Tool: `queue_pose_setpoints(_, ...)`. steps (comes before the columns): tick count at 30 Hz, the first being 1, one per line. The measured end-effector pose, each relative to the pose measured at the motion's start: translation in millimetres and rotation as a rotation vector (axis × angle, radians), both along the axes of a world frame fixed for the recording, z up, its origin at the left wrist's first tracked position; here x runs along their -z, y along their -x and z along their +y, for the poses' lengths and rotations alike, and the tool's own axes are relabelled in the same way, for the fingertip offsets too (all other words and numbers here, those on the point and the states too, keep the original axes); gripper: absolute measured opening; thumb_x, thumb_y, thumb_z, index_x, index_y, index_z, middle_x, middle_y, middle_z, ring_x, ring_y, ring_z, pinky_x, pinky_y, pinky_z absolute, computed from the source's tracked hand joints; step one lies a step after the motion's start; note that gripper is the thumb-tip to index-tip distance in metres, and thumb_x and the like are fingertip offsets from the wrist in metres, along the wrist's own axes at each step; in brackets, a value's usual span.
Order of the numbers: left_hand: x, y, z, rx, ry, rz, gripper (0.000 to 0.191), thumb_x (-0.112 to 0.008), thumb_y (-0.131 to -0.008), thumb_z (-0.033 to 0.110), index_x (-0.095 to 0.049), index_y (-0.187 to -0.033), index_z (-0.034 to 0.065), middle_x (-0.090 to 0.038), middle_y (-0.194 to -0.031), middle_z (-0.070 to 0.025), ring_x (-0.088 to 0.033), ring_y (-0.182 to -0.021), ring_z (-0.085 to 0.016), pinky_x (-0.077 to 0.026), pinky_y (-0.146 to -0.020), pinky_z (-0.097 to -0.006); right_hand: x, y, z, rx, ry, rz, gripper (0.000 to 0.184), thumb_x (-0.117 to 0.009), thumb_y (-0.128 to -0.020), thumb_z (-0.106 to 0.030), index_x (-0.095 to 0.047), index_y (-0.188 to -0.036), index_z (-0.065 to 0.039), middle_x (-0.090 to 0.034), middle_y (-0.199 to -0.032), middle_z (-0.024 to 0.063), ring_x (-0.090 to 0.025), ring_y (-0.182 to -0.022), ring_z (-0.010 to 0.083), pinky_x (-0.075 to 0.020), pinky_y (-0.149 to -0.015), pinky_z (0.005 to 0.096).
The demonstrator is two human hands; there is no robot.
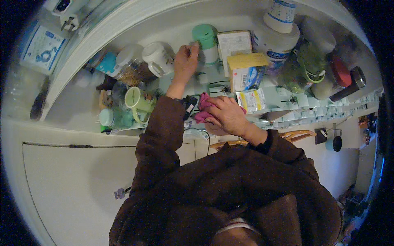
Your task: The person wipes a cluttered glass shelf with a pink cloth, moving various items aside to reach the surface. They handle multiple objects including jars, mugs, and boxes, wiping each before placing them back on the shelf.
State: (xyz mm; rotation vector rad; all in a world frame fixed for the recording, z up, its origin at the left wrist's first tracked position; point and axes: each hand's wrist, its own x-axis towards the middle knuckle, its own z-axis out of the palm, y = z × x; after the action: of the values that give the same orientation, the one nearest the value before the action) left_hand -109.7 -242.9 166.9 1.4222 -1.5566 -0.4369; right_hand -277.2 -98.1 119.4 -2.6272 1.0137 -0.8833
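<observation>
My right hand [232, 118] is closed over a crumpled pink cloth [203, 117] near the front edge of the patterned shelf top [201, 80]. Farther back, my left hand [186, 61] has its fingers curled beside a white canister with a green lid [204, 33]. Its fingertips overlap the canister's left side; whether they grip anything is unclear. To the left of that hand, a white mug [155, 57] lies tipped over. A black object with a white label [190, 106] sits between my left forearm and the cloth.
Right of the canister stand a yellow-topped box [246, 72], a yellow-and-white packet [251, 100], a large white tub [275, 38] and a green container [303, 70]. At left are a pale green mug [134, 97], a plastic jar [132, 69] and a green-lidded bottle [114, 118]. A cable [208, 141] hangs below.
</observation>
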Motion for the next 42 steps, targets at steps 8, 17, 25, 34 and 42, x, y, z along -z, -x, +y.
queue_pose_setpoints(8,-6,7,3,0.217,-0.337,0.386,0.047,-0.053,-0.085,0.047,-0.058,-0.070,0.0026,-0.054,-0.061,-0.0026,-0.053,-0.060,-0.011,-0.049,-0.051,-0.0276,-4,1,0,-0.003,0.029,0.010,0.033,-0.057,-0.078,-0.035,-0.057,-0.103,-0.013,-0.053,-0.109,0.0055,-0.048,-0.101,0.0258,-0.0385,-0.082,0.0383)
queue_pose_setpoints(17,6,-35,91,0.008,-0.226,0.673,0.037,-0.051,-0.089,0.035,-0.057,-0.071,0.0030,-0.052,-0.060,-0.0022,-0.052,-0.052,-0.011,-0.048,-0.041,-0.0280,4,-2,1,0.000,0.037,-0.026,0.028,-0.061,-0.077,-0.030,-0.060,-0.100,-0.014,-0.053,-0.113,0.0039,-0.049,-0.099,0.0261,-0.0393,-0.080,0.0379)
queue_pose_setpoints(25,25,-87,201,-0.196,-0.066,0.554,0.030,-0.046,-0.088,0.023,-0.058,-0.082,-0.0036,-0.059,-0.067,-0.0066,-0.054,-0.048,-0.013,-0.047,-0.042,-0.0279,-11,-26,-31,0.077,-0.169,-0.364,0.029,-0.056,-0.082,-0.019,-0.058,-0.107,-0.005,-0.054,-0.113,0.0166,-0.052,-0.102,0.0337,-0.0416,-0.089,0.0398)
queue_pose_setpoints(34,43,-104,212,-0.229,-0.002,0.620,0.038,-0.045,-0.089,0.033,-0.054,-0.074,-0.0005,-0.058,-0.064,-0.0069,-0.055,-0.044,-0.014,-0.040,-0.037,-0.0243,-12,-95,-91,0.142,-0.007,0.210,0.031,-0.056,-0.074,-0.016,-0.062,-0.104,-0.011,-0.052,-0.117,0.0122,-0.051,-0.102,0.0358,-0.0442,-0.086,0.0408)
queue_pose_setpoints(42,34,-99,214,-0.211,0.001,0.557,0.038,-0.043,-0.090,0.033,-0.054,-0.074,0.0003,-0.056,-0.061,-0.0051,-0.055,-0.044,-0.014,-0.037,-0.037,-0.0232,0,-126,-145,0.249,-0.055,0.334,0.045,-0.049,-0.081,-0.016,-0.044,-0.125,-0.008,-0.036,-0.136,0.0120,-0.030,-0.126,0.0359,-0.0301,-0.099,0.0507)
